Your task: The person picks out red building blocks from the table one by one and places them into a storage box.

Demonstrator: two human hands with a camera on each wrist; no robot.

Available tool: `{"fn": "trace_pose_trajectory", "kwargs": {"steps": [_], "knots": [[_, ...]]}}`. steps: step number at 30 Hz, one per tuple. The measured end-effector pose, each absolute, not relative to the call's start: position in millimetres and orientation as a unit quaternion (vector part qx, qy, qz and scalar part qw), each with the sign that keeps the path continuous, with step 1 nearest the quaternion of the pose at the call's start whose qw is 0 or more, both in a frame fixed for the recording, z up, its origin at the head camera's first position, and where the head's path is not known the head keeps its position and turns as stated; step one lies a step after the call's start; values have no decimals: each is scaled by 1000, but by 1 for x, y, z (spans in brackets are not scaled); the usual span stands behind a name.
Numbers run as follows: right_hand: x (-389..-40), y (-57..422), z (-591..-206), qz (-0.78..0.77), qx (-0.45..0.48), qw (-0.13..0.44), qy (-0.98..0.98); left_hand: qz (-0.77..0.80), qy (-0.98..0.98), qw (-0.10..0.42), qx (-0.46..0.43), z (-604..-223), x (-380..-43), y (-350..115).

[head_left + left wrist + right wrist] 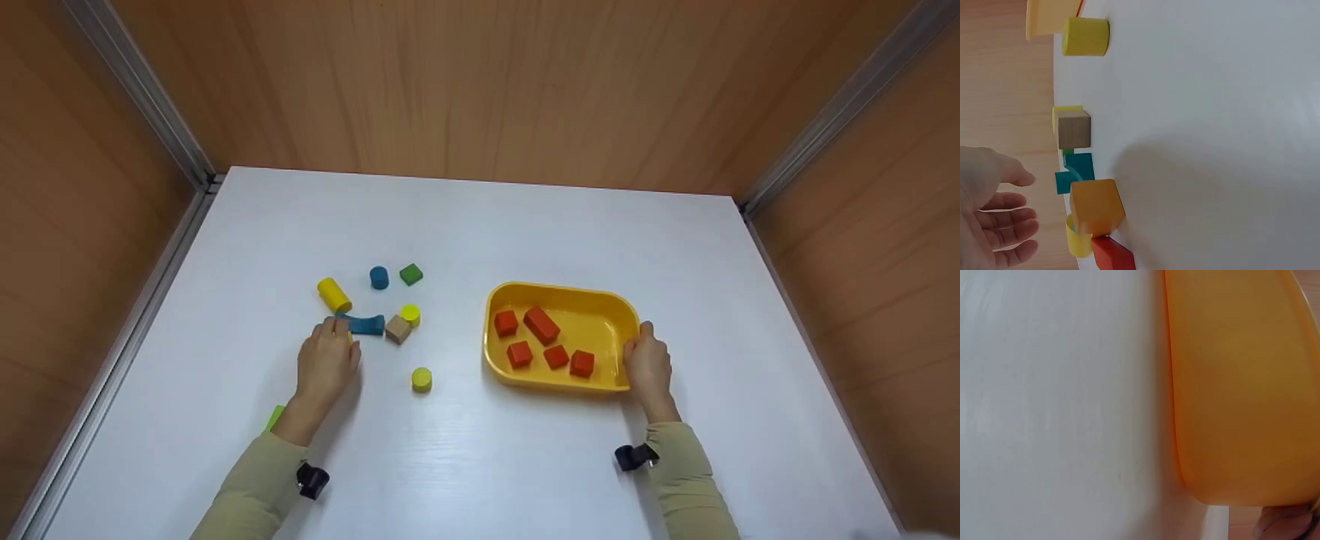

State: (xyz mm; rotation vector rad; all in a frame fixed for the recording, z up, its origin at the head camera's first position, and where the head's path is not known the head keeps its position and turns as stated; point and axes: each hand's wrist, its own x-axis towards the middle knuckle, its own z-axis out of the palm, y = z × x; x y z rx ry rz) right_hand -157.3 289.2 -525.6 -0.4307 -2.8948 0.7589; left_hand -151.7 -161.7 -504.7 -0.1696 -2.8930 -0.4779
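Note:
My left hand (324,364) hovers over the blocks on the left, its fingers loosely bent and holding nothing. In the left wrist view an orange cube (1098,207) and a red block (1113,254) stand near the fingers; the hand mostly hides them from the head view. Just beyond the fingertips lie a blue arched block (365,325) and a yellow cylinder (334,295). My right hand (649,367) grips the right end of a yellow tray (604,330), with fingers outside and thumb at the rim. Several red blocks (541,324) lie in the tray.
A plain wooden cube (398,329) touches a short yellow cylinder (410,314). Another yellow cylinder (421,380) stands nearer. Farther back are a blue cylinder (379,277) and a green cube (411,274). A light green block (274,417) shows beside the left wrist. Wooden panels (450,90) enclose the white table.

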Motion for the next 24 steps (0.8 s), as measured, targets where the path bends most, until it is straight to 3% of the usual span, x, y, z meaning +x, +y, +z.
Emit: {"fn": "trace_pose_trajectory", "kwargs": {"steps": [6,24], "knots": [[-157,289,-526,244,-142,65,-957,-180,-979,91,-20,-507,-147,-178],[-157,288,-525,247,-151,58,-955,-195,-977,-47,73,-514,-155,-195]]}}
